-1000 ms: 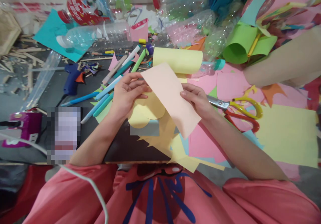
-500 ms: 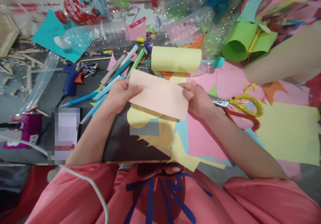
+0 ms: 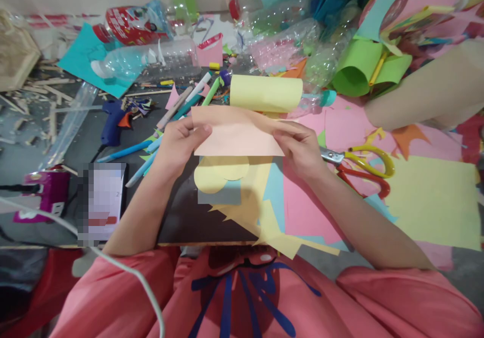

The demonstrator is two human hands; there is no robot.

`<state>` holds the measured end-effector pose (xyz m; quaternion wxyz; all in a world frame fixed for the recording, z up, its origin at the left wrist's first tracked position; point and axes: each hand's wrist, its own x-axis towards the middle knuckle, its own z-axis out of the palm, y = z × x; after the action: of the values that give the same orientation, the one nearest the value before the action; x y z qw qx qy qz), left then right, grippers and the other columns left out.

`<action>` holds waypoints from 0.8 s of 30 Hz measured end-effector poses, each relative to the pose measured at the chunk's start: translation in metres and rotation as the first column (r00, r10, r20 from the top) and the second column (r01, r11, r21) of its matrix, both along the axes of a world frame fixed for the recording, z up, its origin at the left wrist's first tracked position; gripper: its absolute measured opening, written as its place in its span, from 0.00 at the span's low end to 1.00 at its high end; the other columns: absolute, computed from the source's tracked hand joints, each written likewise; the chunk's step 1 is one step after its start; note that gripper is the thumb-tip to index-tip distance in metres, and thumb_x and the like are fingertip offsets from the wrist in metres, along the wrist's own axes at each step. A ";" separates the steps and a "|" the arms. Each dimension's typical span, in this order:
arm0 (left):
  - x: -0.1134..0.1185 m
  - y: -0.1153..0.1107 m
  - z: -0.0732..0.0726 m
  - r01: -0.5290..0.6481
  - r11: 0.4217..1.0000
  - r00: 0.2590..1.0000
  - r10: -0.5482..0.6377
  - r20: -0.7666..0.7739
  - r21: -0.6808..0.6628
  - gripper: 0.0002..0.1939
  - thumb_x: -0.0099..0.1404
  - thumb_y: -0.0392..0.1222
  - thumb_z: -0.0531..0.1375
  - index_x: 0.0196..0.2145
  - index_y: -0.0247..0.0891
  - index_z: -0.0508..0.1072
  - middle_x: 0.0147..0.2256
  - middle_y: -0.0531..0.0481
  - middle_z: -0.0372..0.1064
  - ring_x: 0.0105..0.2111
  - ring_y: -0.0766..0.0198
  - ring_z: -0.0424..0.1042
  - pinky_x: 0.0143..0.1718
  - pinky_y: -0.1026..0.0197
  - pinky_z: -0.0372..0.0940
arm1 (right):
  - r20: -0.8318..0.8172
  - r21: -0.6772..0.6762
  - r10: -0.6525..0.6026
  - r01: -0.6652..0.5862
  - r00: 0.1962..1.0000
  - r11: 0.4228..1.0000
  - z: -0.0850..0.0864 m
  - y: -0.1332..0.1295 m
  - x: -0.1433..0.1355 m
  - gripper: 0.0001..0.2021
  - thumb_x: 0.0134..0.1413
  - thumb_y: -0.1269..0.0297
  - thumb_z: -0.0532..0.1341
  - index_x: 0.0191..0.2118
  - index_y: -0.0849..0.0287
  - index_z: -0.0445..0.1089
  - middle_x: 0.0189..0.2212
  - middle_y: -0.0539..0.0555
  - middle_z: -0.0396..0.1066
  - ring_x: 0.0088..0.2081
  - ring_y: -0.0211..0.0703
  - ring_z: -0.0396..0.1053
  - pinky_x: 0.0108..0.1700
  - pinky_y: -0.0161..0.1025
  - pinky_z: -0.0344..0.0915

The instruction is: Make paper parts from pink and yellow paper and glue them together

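Observation:
A pale peach sheet of paper (image 3: 234,138) is stretched between both hands above the table, its upper edge bending over. My left hand (image 3: 183,138) pinches its left end, thumb on the near face. At the right end, my right hand (image 3: 300,144) grips it between thumb and fingers. Just behind the sheet lies a bottle wrapped in a yellow paper tube (image 3: 266,92). Below it are yellow paper pieces (image 3: 215,174) and a pink sheet (image 3: 304,207). Scissors (image 3: 363,169) with yellow and red handles lie to the right of my right hand.
Blue glue gun (image 3: 112,121), markers (image 3: 123,149) and a phone (image 3: 106,199) lie to the left. Plastic bottles (image 3: 151,58) stretch along the back. A white cable (image 3: 124,265) crosses the lower left. Another person's arm (image 3: 427,86) reaches in at right, near a green paper roll (image 3: 353,70).
The peach paper has turned from slanting to nearly level, and its upper part now curls over. My right thumb has shifted onto its near face. Both hands keep hold.

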<state>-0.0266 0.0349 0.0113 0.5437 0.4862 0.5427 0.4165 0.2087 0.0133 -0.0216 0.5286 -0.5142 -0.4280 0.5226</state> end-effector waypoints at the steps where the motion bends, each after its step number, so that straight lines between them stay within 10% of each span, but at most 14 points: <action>1: -0.002 -0.001 -0.001 0.007 1.000 1.000 -0.007 -0.011 -0.024 0.08 0.53 0.43 0.67 0.29 0.36 0.77 0.26 0.49 0.74 0.32 0.57 0.76 0.33 0.58 0.71 | -0.006 0.011 -0.006 0.006 1.000 1.000 0.000 0.000 0.000 0.07 0.41 0.64 0.68 0.32 0.52 0.77 0.35 0.49 0.79 0.43 0.48 0.75 0.46 0.47 0.71; 10: -0.007 -0.012 -0.015 0.076 0.990 0.994 -0.067 0.084 -0.117 0.24 0.52 0.45 0.66 0.47 0.36 0.78 0.43 0.45 0.79 0.44 0.50 0.78 0.42 0.52 0.73 | -0.099 -0.140 0.117 -0.130 0.988 0.982 0.002 0.001 0.006 0.05 0.38 0.64 0.68 0.28 0.52 0.76 0.29 0.47 0.79 0.34 0.44 0.75 0.41 0.44 0.71; 14: -0.006 -0.013 -0.012 0.110 0.993 0.991 -0.106 0.077 -0.049 0.15 0.48 0.43 0.68 0.35 0.38 0.82 0.49 0.43 0.77 0.52 0.44 0.74 0.47 0.49 0.73 | -0.027 -0.102 0.189 -0.190 0.982 0.976 0.005 0.004 0.013 0.05 0.35 0.64 0.67 0.26 0.54 0.74 0.27 0.47 0.75 0.30 0.42 0.72 0.33 0.40 0.68; 19: -0.011 -0.013 -0.011 0.082 0.996 0.996 -0.084 0.031 0.043 0.07 0.47 0.38 0.66 0.28 0.41 0.83 0.45 0.45 0.79 0.58 0.42 0.70 0.53 0.48 0.69 | -0.091 -0.162 0.108 -0.122 0.990 0.979 0.006 0.010 0.020 0.23 0.50 0.38 0.57 0.20 0.53 0.68 0.21 0.53 0.71 0.27 0.46 0.71 0.30 0.44 0.68; 24: -0.010 -0.017 -0.007 0.246 0.965 0.969 -0.248 -0.011 -0.089 0.06 0.48 0.37 0.67 0.27 0.40 0.83 0.36 0.44 0.81 0.44 0.48 0.79 0.42 0.57 0.73 | -0.206 -0.286 0.266 -0.318 0.942 0.904 0.012 0.008 0.015 0.27 0.50 0.35 0.59 0.22 0.56 0.72 0.22 0.55 0.74 0.23 0.42 0.70 0.28 0.41 0.67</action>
<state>-0.0368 0.0175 0.0046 0.6062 0.5303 0.5014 0.3161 0.2241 0.0215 -0.0097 0.3880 -0.4775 -0.3672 0.6975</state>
